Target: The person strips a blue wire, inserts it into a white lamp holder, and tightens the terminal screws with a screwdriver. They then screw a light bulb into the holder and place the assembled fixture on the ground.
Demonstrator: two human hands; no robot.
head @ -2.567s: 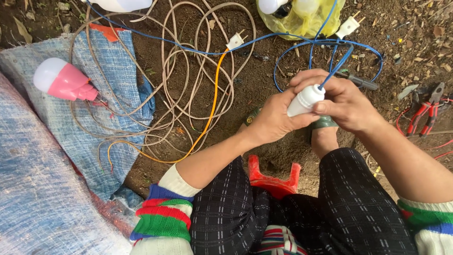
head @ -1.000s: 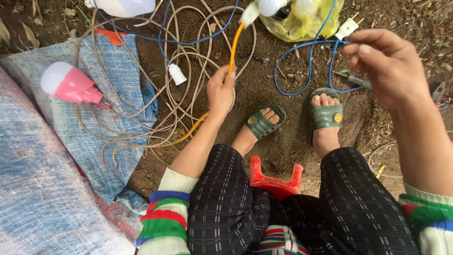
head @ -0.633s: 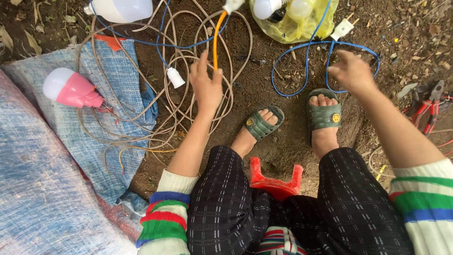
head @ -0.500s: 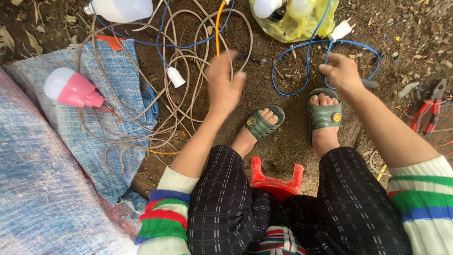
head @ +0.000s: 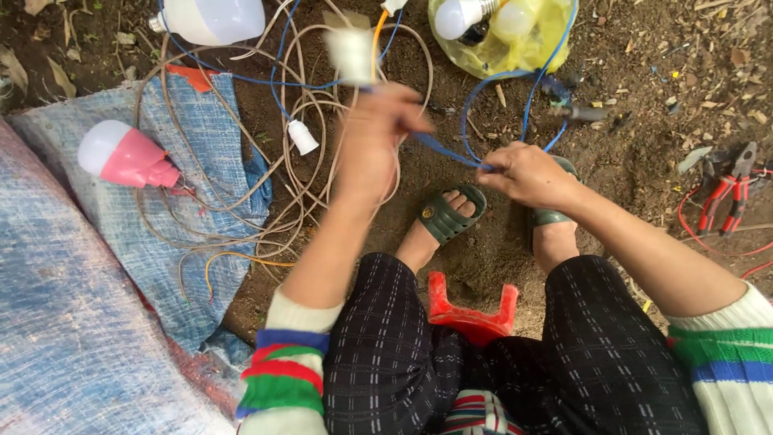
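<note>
Our left hand (head: 372,141) and our right hand (head: 525,173) both pinch the blue wire (head: 451,151), stretched between them above our green sandals (head: 449,213).

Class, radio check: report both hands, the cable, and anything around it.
Left hand blurred, grip on blue cable. Right hand pinching the same cable. Tan wires tangled beside it; pliers off to the right.

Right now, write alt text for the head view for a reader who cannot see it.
A seated person's left hand and right hand pull a thin blue cable taut between them above bare dirt ground. A tangle of beige cords, a pink-based white bulb on blue woven cloth and red-handled pliers lie around.
</note>
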